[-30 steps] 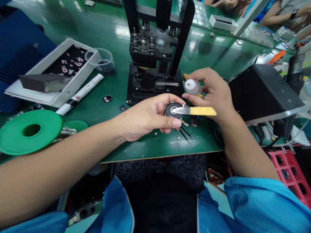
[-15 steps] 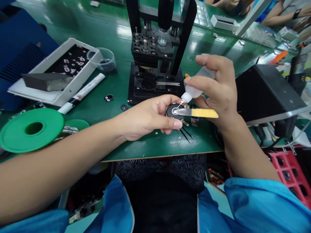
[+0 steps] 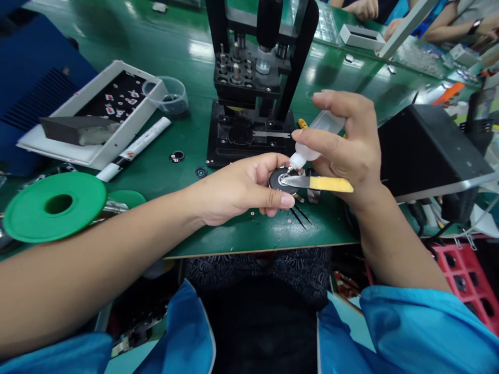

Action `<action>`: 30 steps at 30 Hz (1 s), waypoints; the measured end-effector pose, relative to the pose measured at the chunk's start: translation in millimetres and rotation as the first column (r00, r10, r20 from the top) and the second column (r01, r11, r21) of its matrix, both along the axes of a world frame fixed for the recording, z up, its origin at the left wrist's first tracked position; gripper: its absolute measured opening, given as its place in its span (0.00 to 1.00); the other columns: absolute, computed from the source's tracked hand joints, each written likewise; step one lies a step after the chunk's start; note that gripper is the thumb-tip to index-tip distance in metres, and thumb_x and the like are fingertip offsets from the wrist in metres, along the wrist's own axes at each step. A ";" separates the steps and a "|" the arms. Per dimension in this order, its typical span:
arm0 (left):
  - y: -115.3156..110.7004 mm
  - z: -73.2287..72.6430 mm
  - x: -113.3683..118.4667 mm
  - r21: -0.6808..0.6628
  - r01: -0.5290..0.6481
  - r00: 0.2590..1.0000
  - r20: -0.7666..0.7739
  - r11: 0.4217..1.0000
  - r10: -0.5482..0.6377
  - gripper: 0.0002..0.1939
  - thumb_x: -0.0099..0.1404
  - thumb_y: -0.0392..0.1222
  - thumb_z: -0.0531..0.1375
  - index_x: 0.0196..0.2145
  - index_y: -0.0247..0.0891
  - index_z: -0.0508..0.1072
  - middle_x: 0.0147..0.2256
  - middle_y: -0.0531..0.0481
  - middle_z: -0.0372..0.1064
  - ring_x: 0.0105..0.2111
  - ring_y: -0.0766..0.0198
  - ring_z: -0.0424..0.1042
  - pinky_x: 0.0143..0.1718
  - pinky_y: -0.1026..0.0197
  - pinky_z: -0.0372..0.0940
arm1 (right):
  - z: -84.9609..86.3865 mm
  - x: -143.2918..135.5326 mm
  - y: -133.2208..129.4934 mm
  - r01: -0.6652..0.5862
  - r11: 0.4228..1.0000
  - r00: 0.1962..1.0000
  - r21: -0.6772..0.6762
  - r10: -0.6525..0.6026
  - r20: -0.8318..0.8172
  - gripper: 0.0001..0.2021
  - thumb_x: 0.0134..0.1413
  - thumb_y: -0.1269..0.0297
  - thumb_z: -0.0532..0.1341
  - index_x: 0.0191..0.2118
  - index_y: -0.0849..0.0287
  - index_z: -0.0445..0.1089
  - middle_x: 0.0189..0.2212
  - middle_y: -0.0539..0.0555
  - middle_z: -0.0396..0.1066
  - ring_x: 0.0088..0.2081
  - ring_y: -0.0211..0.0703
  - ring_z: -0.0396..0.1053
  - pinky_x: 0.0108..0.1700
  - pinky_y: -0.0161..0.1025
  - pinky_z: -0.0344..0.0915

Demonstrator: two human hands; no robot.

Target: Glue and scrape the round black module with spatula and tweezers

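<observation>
Black disc [image 3: 275,179], pale-ringed at centre, is pinched by left grip [image 3: 251,189]; right grip [image 3: 351,140] clasps translucent bottle [image 3: 326,121].

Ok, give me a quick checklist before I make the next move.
1. Left grip on the round black part with silver centre: ok, pinched between thumb and fingers.
2. Right grip on the translucent white plastic bottle: ok, tilted, tip downward.
3. Bottle tip aimed at the silver centre: ok; contact: cannot tell.
4. Silver centre uncovered: not ok, the yellow-handled metal blade overlaps it.
5. Liquid on the part: cannot tell, too small.
</observation>
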State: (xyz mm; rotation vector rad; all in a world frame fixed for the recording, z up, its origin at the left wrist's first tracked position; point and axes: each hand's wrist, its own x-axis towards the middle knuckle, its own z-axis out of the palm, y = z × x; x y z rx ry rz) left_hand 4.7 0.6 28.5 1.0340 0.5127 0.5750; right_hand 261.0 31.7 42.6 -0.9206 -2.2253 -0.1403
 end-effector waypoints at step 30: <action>-1.1 6.0 -4.1 0.004 -0.082 0.994 -0.070 0.997 0.082 0.32 0.63 0.37 0.87 0.57 0.38 0.77 0.35 0.56 0.84 0.27 0.71 0.76 0.28 0.69 0.71 | -48.6 54.8 65.9 0.339 0.853 0.866 -0.397 -0.448 -0.223 0.18 0.71 0.49 0.79 0.55 0.51 0.79 0.45 0.52 0.84 0.46 0.54 0.82 0.58 0.59 0.84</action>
